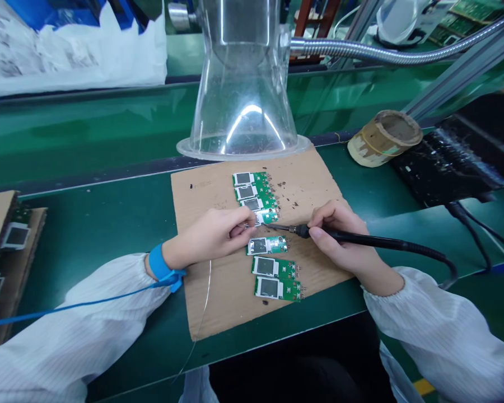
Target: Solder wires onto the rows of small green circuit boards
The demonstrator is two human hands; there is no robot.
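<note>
My right hand (340,235) is closed around the black handle of a soldering iron (361,238), its thin tip pointing left toward a green circuit board (269,215). Opposite the tip, my left hand (218,232) pinches a thin solder wire (208,291), which trails below the palm and past the cardboard's front edge. My left fingers cover part of that board. Nearer me lie another circuit board (269,245) and two more; several are lined up at the back. Each board has a grey screen at its left end. A blue wrist strap (162,266) circles my left wrist.
The boards lie on a cardboard sheet (218,302) on a green bench. A clear funnel-shaped hood (243,123) hangs just behind them. Back right are a round tan container (382,140) and a dark box (441,162) with cables. Cardboard pieces (29,252) with boards lie at left.
</note>
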